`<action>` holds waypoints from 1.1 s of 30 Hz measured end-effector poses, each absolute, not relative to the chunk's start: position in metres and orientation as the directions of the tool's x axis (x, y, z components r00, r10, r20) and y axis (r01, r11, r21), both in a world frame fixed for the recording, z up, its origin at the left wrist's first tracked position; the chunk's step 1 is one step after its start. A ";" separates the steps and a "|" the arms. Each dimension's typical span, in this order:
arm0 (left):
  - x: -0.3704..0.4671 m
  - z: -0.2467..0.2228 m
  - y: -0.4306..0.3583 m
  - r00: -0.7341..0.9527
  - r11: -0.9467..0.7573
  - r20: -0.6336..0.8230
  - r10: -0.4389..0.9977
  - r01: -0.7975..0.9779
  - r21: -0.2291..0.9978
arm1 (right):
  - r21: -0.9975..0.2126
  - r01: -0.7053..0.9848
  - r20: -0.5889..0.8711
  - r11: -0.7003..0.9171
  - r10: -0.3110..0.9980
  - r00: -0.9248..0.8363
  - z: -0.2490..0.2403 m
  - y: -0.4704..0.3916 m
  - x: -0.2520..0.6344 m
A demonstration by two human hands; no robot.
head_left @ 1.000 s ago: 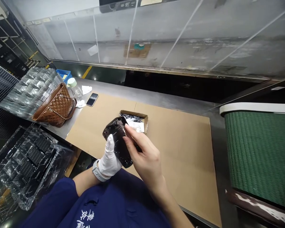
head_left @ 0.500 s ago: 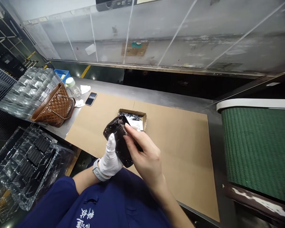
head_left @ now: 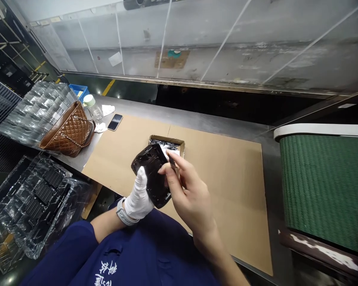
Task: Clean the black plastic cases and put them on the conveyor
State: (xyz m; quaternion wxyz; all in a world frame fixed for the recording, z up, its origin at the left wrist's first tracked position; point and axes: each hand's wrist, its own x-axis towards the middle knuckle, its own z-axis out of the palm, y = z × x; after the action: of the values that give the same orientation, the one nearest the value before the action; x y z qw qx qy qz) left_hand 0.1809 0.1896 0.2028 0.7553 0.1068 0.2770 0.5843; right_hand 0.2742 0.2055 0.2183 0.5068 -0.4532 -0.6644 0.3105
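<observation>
A glossy black plastic housing [head_left: 153,171] is tilted in front of me, its hollow side facing up. My left hand [head_left: 139,196], in a white glove, is closed around its lower left edge with the thumb on top. At the housing's right side is my bare right hand [head_left: 187,182], its fingers pinching a small dark strip-like part [head_left: 173,162] that I cannot identify further. Just behind the hands stands a small cardboard box [head_left: 181,147] containing thin black pieces and something white, partly hidden by the housing and fingers.
A cardboard sheet [head_left: 226,190] covers the metal table. To the left are a phone [head_left: 115,122], a bottle [head_left: 93,107], a brown quilted bag [head_left: 68,133] and stacked clear trays [head_left: 38,115]. Bagged black parts [head_left: 41,198] lie lower left. A green conveyor belt [head_left: 322,186] borders the right.
My right hand has drawn back slightly to the right from the housing's inside, and a small dark part now shows between its fingers. The left hand keeps its hold.
</observation>
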 end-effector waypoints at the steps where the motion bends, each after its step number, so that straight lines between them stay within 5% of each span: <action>1: 0.180 0.204 0.189 0.165 0.300 -0.304 0.938 -0.825 0.479 | -0.835 0.337 0.415 0.436 0.900 -0.135 0.221 0.207 0.274; 6: 0.178 0.210 0.189 0.139 0.302 -0.363 0.921 -0.845 0.442 | -0.718 0.440 0.445 0.540 0.841 -0.307 0.227 0.210 0.272; 23: 0.179 0.200 0.186 0.123 0.314 -0.411 0.903 -0.842 0.438 | -0.672 0.513 0.491 0.534 0.840 -0.231 0.216 0.208 0.262; 33: 0.183 0.210 0.189 0.087 0.287 -0.368 0.926 -0.796 0.534 | -0.873 0.302 0.352 0.384 0.923 -0.156 0.220 0.210 0.269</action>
State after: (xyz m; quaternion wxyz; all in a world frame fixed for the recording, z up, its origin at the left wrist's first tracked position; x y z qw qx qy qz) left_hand 0.1834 0.1889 0.2098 0.7307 0.0982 0.3311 0.5889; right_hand 0.2685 0.2098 0.2201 0.4716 -0.4468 -0.6852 0.3294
